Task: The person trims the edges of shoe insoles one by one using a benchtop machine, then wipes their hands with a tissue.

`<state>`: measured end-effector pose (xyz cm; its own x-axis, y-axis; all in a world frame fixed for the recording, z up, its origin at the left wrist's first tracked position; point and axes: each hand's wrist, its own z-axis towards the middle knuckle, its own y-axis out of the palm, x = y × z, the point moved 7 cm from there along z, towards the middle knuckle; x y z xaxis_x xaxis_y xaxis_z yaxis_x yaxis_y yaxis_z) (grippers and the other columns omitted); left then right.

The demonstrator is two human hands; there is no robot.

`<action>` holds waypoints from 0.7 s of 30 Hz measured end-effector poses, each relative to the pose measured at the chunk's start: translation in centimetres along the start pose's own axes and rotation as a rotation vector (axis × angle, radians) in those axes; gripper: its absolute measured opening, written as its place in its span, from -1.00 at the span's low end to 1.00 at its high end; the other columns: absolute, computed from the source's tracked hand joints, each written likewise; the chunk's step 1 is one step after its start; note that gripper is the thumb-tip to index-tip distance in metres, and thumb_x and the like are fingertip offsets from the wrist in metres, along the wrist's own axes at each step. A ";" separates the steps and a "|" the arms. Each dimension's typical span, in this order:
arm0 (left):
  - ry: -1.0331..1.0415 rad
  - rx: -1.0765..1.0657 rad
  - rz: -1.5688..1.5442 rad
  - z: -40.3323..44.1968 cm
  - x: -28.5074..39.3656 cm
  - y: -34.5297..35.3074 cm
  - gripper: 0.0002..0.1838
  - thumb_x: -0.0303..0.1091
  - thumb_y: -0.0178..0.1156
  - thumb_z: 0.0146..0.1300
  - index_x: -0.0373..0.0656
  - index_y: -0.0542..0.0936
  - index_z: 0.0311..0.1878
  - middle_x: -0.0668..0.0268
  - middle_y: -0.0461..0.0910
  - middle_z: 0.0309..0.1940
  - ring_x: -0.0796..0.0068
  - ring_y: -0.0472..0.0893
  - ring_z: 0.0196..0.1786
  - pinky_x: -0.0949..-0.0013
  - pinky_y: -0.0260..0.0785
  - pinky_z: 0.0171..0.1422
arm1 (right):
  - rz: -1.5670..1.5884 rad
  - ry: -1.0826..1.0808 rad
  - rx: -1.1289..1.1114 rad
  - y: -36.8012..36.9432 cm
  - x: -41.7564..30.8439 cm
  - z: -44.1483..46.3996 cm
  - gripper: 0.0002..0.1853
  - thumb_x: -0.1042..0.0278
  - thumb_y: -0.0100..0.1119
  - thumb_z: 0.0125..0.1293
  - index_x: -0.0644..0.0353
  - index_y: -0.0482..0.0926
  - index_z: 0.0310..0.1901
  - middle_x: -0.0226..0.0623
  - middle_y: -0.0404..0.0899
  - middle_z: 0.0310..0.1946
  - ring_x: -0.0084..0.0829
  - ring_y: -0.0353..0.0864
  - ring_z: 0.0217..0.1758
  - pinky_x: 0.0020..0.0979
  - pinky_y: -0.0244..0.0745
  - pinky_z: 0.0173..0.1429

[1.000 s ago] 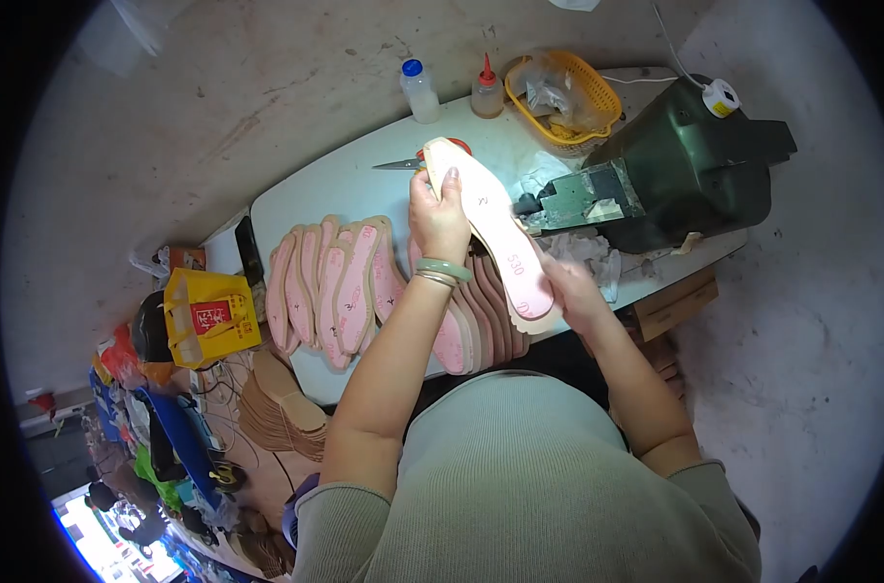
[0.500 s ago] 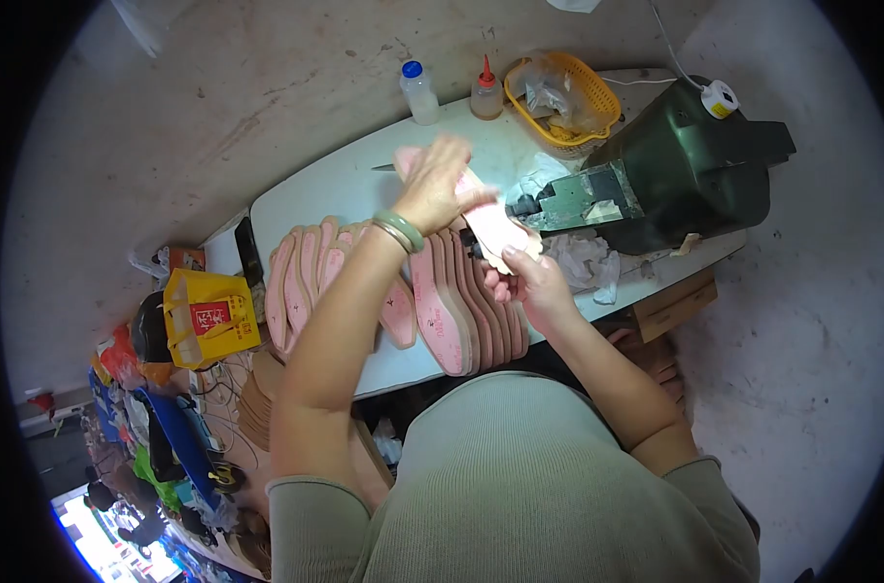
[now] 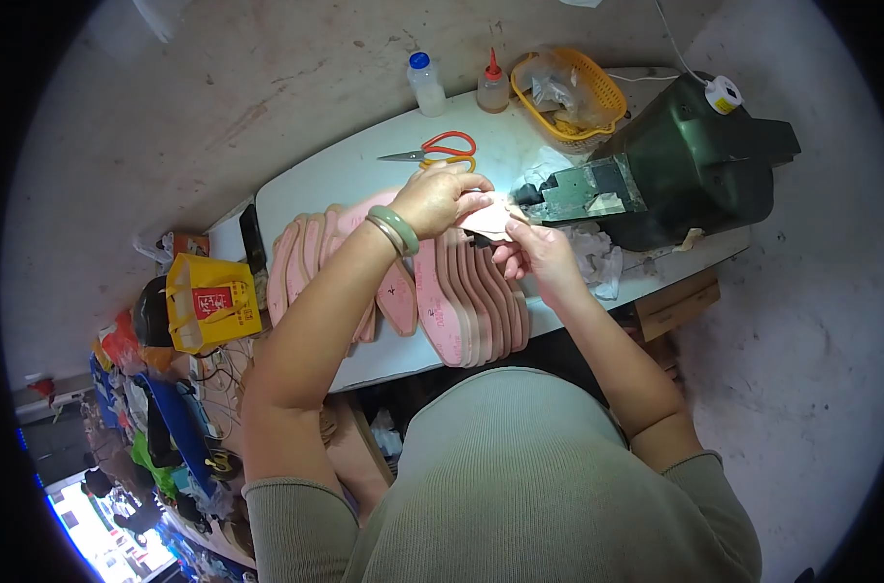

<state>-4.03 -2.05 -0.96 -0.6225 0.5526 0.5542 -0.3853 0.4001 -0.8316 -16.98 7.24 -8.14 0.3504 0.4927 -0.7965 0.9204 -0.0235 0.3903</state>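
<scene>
A pink insole (image 3: 483,222) is held between my two hands, under the bright light in front of the green machine (image 3: 690,160). My left hand (image 3: 440,202), with bangles on its wrist, has its fingers bent over the upper side of the insole. At the other end, my right hand (image 3: 541,257) pinches the insole's edge between thumb and fingers. Just below my hands, a stack of pink insoles (image 3: 442,311) is fanned out on the white table (image 3: 311,189). More insoles (image 3: 301,248) lie overlapping to the left, partly behind my left forearm.
Scissors (image 3: 447,153) with red and orange handles lie beyond my left hand. A blue-capped bottle (image 3: 426,89), a red-tipped bottle (image 3: 492,89) and a yellow basket (image 3: 612,102) stand along the back. Crumpled paper (image 3: 597,260) sits beside the machine. A yellow bag (image 3: 211,306) is at the left.
The insole has turned from slanting upward to lying flatter, and its far end has swung left and down. My left hand has lowered with it, uncovering the scissors. My right hand keeps its pinch.
</scene>
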 end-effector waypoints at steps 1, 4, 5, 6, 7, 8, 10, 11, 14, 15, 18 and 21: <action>-0.041 -0.004 -0.090 -0.2 -0.2 0.4 -0.70 -0.15 0.18 0.32 -0.10 0.63 0.00 0.21 0.61 -0.22 0.25 0.53 -0.09 0.26 0.35 0.08 | -0.015 -0.009 -0.012 -0.2 -0.1 -0.1 -0.67 0.14 0.05 0.47 0.26 0.63 -0.24 -0.36 0.66 -0.51 -0.68 0.51 -0.63 -0.66 0.35 -0.55; -0.164 0.024 -0.284 -1.0 -0.7 1.8 -0.67 -0.20 0.16 0.36 -0.17 0.58 0.08 0.13 0.65 -0.17 0.29 0.60 -0.11 0.31 0.41 0.04 | -0.059 -0.027 -0.042 -0.3 0.1 -0.9 -0.68 0.15 0.05 0.47 0.26 0.64 -0.19 -0.40 0.66 -0.46 -0.69 0.53 -0.55 -0.64 0.38 -0.45; -0.202 0.060 -0.297 -1.5 -0.7 2.2 -0.66 -0.21 0.16 0.37 -0.19 0.57 0.10 0.11 0.66 -0.16 0.31 0.62 -0.11 0.32 0.42 0.02 | -0.073 -0.028 -0.047 -0.3 0.3 -1.3 -0.69 0.16 0.05 0.47 0.25 0.65 -0.18 -0.41 0.66 -0.44 -0.69 0.54 -0.52 -0.63 0.39 -0.41; -0.239 0.095 -0.310 -1.9 -0.7 2.3 -0.65 -0.22 0.15 0.38 -0.21 0.56 0.12 0.09 0.66 -0.14 0.33 0.64 -0.12 0.34 0.44 0.00 | -0.087 -0.029 -0.051 -0.2 0.5 -1.8 -0.69 0.16 0.05 0.47 0.25 0.65 -0.16 -0.42 0.66 -0.42 -0.69 0.54 -0.49 -0.63 0.40 -0.37; -0.255 0.085 -0.292 -2.1 -0.7 2.5 -0.61 -0.20 0.16 0.38 -0.19 0.51 0.18 0.08 0.66 -0.15 0.35 0.64 -0.12 0.34 0.45 -0.01 | -0.092 -0.027 -0.070 -0.1 1.0 -2.2 -0.69 0.17 0.05 0.47 0.24 0.65 -0.15 -0.42 0.66 -0.40 -0.69 0.54 -0.48 -0.62 0.41 -0.35; -0.299 0.098 -0.305 -2.3 -0.7 2.7 -0.59 -0.16 0.15 0.37 -0.17 0.50 0.19 0.04 0.65 -0.12 0.23 0.64 -0.07 0.27 0.44 0.03 | -0.098 -0.026 -0.089 0.0 1.7 -2.5 -0.70 0.17 0.06 0.47 0.24 0.66 -0.14 -0.43 0.66 -0.39 -0.68 0.54 -0.47 -0.61 0.41 -0.33; -0.388 0.126 -0.333 -2.9 0.2 2.9 -0.54 -0.09 0.13 0.35 -0.12 0.48 0.22 -0.05 0.63 -0.07 0.01 0.62 0.02 0.12 0.43 0.11 | -0.111 -0.038 -0.136 0.4 2.7 -3.5 -0.68 0.14 0.09 0.45 0.26 0.66 -0.14 -0.43 0.64 -0.36 -0.67 0.54 -0.45 -0.60 0.43 -0.28; -0.400 0.142 -0.315 -3.2 0.8 2.7 -0.52 -0.09 0.14 0.33 -0.14 0.46 0.22 -0.08 0.64 -0.14 -0.01 0.64 -0.04 0.11 0.45 0.05 | -0.143 -0.052 -0.181 0.3 3.7 -3.9 -0.68 0.14 0.09 0.45 0.26 0.65 -0.13 -0.44 0.64 -0.36 -0.66 0.54 -0.41 -0.58 0.44 -0.24; -0.456 0.239 -0.380 -3.6 1.2 3.8 -0.57 -0.15 0.18 0.35 -0.14 0.47 0.20 0.16 0.70 -0.34 0.28 0.69 -0.30 0.26 0.48 -0.17 | -0.227 0.091 -0.309 0.5 5.7 -6.8 -0.67 0.18 0.20 0.36 0.29 0.63 -0.04 -0.39 0.66 -0.24 -0.58 0.60 -0.17 -0.50 0.49 -0.01; -0.433 0.319 -0.375 -3.6 1.6 3.8 -0.57 -0.13 0.17 0.34 -0.14 0.47 0.18 0.17 0.70 -0.39 0.21 0.69 -0.33 0.21 0.48 -0.20 | -0.117 0.103 -0.280 0.6 6.0 -7.7 -0.67 0.21 0.23 0.33 0.29 0.63 -0.03 -0.37 0.67 -0.23 -0.57 0.62 -0.17 -0.49 0.50 -0.01; -0.468 0.466 -0.195 -3.2 1.3 4.1 -0.56 -0.12 0.16 0.33 -0.16 0.48 0.17 0.11 0.69 -0.37 0.12 0.69 -0.30 0.17 0.48 -0.20 | 0.059 0.155 -0.253 -0.2 6.7 -8.1 -0.68 0.27 0.26 0.30 0.31 0.62 -0.03 -0.35 0.68 -0.22 -0.55 0.64 -0.18 -0.48 0.52 -0.02; -0.480 0.557 -0.158 -2.0 0.9 3.6 -0.58 -0.13 0.16 0.31 -0.16 0.50 0.13 0.07 0.68 -0.32 0.07 0.67 -0.24 0.14 0.47 -0.16 | 0.095 0.143 -0.194 -1.4 6.3 -7.0 -0.70 0.29 0.26 0.30 0.32 0.62 -0.03 -0.34 0.68 -0.21 -0.55 0.65 -0.20 -0.47 0.53 -0.03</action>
<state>-4.59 1.35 -3.36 -0.7109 0.0893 0.6976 -0.7028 -0.0514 -0.7096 -17.26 16.49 -10.40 0.3930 0.6142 -0.6843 0.8293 0.0847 0.5523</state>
